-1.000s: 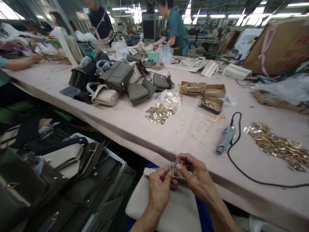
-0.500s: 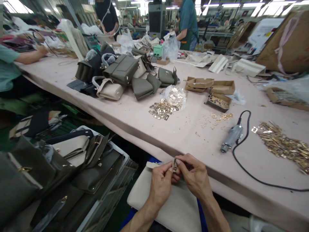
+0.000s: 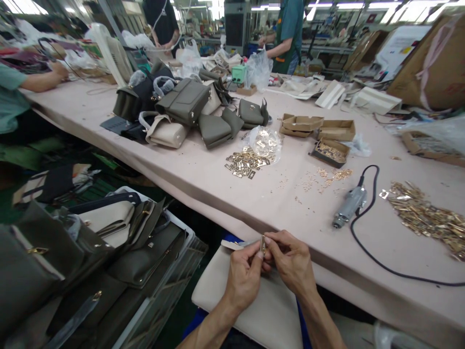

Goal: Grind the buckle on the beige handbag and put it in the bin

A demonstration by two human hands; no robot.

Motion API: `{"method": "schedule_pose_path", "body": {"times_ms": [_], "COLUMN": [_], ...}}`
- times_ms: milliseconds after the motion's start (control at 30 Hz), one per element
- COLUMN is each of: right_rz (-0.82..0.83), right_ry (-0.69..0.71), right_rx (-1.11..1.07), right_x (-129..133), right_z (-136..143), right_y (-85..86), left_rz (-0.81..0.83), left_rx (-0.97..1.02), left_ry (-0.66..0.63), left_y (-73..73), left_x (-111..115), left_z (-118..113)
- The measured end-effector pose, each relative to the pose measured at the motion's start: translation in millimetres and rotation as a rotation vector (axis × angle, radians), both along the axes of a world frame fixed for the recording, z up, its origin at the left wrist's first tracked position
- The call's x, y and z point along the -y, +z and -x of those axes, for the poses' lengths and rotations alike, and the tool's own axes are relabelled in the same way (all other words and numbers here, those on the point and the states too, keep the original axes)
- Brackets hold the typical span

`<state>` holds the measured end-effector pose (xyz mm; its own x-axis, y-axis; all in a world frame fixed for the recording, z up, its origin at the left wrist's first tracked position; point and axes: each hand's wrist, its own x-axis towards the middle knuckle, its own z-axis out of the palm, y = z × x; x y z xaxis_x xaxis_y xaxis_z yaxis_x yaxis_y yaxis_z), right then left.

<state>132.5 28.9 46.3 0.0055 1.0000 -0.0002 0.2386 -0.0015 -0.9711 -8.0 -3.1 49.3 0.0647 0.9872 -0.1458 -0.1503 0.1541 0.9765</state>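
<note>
Both my hands meet low in the middle of the view, over a cream leather bag [image 3: 254, 310] that lies on my lap. My left hand [image 3: 245, 276] and my right hand [image 3: 290, 261] pinch a small gold metal clasp plate [image 3: 263, 245] between their fingertips, edge-on to the camera. The plate sits at the bag's upper flap, just below the front edge of the pink table [image 3: 203, 179].
On the table lie an electric screwdriver [image 3: 348, 206] with a black cord, gold hardware piles [image 3: 425, 215] [image 3: 247, 162], cardboard trays [image 3: 329, 152] and a heap of grey and cream bags [image 3: 185, 116]. A bin of bags [image 3: 109, 252] stands at my left. Other people work at the far side.
The clasp plate has turned from face-on to edge-on between my fingers. My view has shifted slightly; my hands stay over the cream bag.
</note>
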Motion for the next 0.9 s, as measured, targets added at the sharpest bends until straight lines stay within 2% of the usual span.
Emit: {"method": "schedule_pose_path", "body": {"times_ms": [100, 167, 367, 433, 533, 600, 700, 767, 900], "right_rz": [0.032, 0.064, 0.161, 0.192, 0.200, 0.216, 0.237, 0.239, 0.247], "right_ry": [-0.007, 0.046, 0.486, 0.564, 0.592, 0.597, 0.587, 0.571, 0.546], "right_rx": [-0.028, -0.072, -0.066, -0.123, -0.195, -0.226, -0.266, -0.292, -0.341], "right_x": [0.7, -0.5, -9.4, -11.6, -14.0, -14.9, -15.1, -14.7, -14.2], "right_z": [-1.2, -6.9, -33.1, -35.8, -35.4, -35.0, -36.4, -38.4, -41.9], "right_y": [-3.5, -3.3, 16.8, 25.0, 32.6, 33.9, 30.7, 25.6, 14.5], "left_rz": [-0.004, 0.018, 0.072, 0.080, 0.050, -0.068, -0.375, -0.532, -0.625], "left_rx": [-0.012, 0.001, 0.104, 0.118, 0.056, -0.102, -0.395, -0.522, -0.646], "left_ry": [-0.015, -0.019, -0.044, -0.031, 0.027, 0.064, 0.114, 0.145, 0.149], "left_y": [1.8, 1.2, -4.0, -5.9, -7.3, -7.3, -8.3, -10.8, -17.2], "left_x": [-0.7, -0.5, 4.8, 7.8, 13.5, 17.3, 20.5, 20.8, 20.1], "left_z": [1.0, 1.8, 3.7, 3.2, 1.0, -1.4, -5.8, -8.8, -12.5]}}
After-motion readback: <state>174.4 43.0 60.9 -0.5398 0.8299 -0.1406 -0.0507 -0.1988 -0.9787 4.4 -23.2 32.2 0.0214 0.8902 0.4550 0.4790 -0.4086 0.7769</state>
